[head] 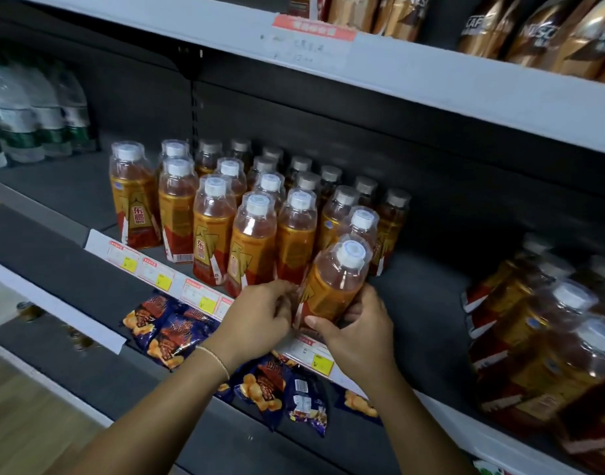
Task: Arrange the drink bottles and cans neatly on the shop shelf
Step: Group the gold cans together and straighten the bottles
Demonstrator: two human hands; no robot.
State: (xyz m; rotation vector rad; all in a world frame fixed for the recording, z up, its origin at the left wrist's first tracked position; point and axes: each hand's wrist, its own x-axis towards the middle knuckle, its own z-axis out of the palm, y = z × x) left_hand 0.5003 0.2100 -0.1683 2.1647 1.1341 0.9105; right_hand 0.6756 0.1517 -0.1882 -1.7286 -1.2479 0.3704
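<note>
left hand [260,315] + right hand [357,332] grip tilted bottle [335,279] | bottle rows [253,231] just behind | snack packets [263,389] below

We reach both bare forearms up and inward to meet at the orange drink bottle [335,282]. Our left hand [256,317] grips the bottle's lower left side with curled fingertips. Our right hand [357,334] wraps its lower right side, thumb across the front. A thin bracelet [214,358] circles our left wrist.
</note>
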